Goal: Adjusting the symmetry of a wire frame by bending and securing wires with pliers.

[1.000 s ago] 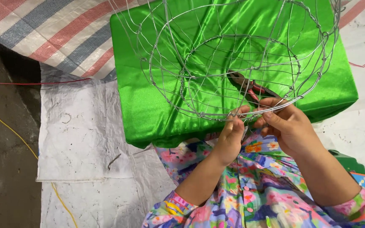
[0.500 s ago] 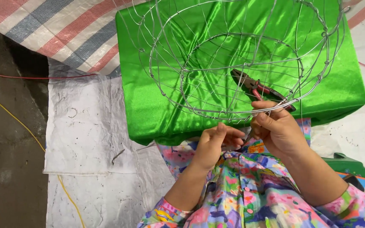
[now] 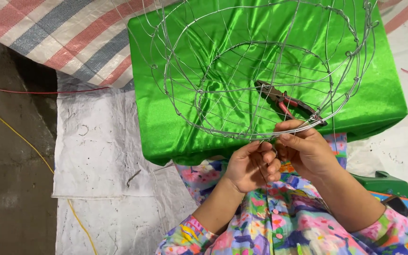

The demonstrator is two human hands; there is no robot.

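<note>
A round wire frame (image 3: 204, 92) of thin silver rings and spokes rests on a block covered in shiny green cloth (image 3: 166, 123). My right hand (image 3: 305, 148) grips the near rim of the frame. Just beside it, my left hand (image 3: 252, 166) pinches a thin wire below that rim, fingers curled around it. Red-handled pliers (image 3: 286, 100) lie on the green cloth inside the frame, just beyond my right hand. My flowered sleeves and lap fill the bottom of the view.
A white woven sheet (image 3: 100, 156) covers the ground to the left, with a striped tarp (image 3: 67, 35) behind it. Red and yellow cords (image 3: 22, 137) cross the dark floor at far left. A green plastic object (image 3: 386, 182) sits at the right.
My left hand has dropped from the rim to just below it and curled around a thin wire. My right hand keeps its grip on the rim.
</note>
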